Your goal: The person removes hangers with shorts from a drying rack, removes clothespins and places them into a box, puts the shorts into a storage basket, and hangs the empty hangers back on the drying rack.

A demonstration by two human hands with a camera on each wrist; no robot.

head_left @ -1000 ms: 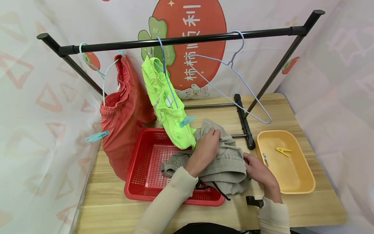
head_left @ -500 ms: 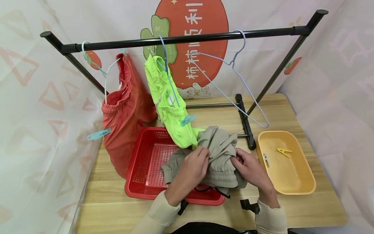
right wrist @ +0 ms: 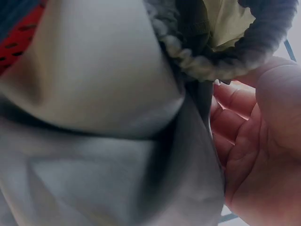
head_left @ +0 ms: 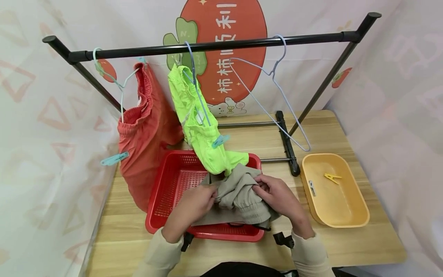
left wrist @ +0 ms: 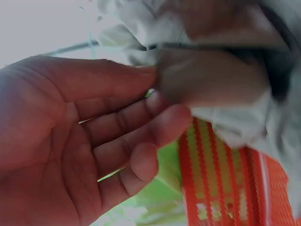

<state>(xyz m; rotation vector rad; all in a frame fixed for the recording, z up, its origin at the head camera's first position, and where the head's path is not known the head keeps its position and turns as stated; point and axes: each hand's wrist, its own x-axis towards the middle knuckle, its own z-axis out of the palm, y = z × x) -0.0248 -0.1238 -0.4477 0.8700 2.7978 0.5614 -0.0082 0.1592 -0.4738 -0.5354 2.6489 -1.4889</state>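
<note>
the grey garment (head_left: pixel 238 188) lies bunched over the red basket (head_left: pixel 151 209), at 3 o'clock from the left hand (head_left: pixel 192 204) and 9 o'clock from the right hand (head_left: pixel 279 197), each pinching its cloth. its long axis is unclear; the bare blue hanger (head_left: pixel 273 73), at its 1 o'clock, is nearer the right hand.

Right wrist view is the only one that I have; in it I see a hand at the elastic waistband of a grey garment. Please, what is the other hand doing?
Observer: The left hand is holding the same grey garment, above the red basket.
Operator: Thank you. And what hangs higher up, on the right side?
Observer: A light blue hanger on the black rack, with no garment on it.
Operator: Is there something lower, farther to the right?
Observer: Yes, a yellow tray with a yellow clip lying in it.
</note>
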